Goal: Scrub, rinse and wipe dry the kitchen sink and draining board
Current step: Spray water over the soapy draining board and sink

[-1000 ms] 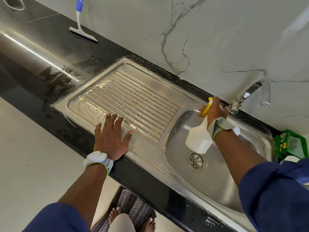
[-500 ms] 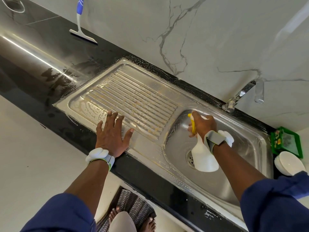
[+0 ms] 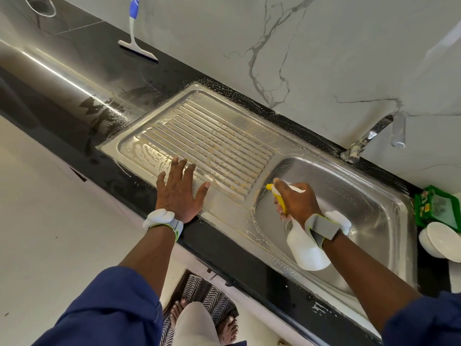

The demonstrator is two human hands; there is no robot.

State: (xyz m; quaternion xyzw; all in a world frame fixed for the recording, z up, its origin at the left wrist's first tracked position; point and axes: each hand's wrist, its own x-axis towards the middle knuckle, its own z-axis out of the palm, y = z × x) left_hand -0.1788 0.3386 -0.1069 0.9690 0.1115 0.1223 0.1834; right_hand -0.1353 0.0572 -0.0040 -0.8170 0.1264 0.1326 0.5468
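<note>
A stainless steel sink (image 3: 369,211) and its ribbed draining board (image 3: 217,143) are set in a black counter, both streaked with soapy foam. My left hand (image 3: 178,192) lies flat, fingers spread, on the board's near edge. My right hand (image 3: 295,202) grips the yellow-triggered head of a white spray bottle (image 3: 305,248) over the left side of the basin, its nozzle turned toward the draining board. The drain is mostly hidden behind the bottle.
A chrome tap (image 3: 371,136) stands behind the basin. A blue-handled squeegee (image 3: 136,43) leans on the wall at the far left. A green tray (image 3: 437,208) and a white bowl (image 3: 441,242) sit right of the sink. The black counter (image 3: 82,96) is wet.
My right hand has carried the spray bottle from near the tap down and left across the basin toward the draining board. My left hand has stayed flat on the board.
</note>
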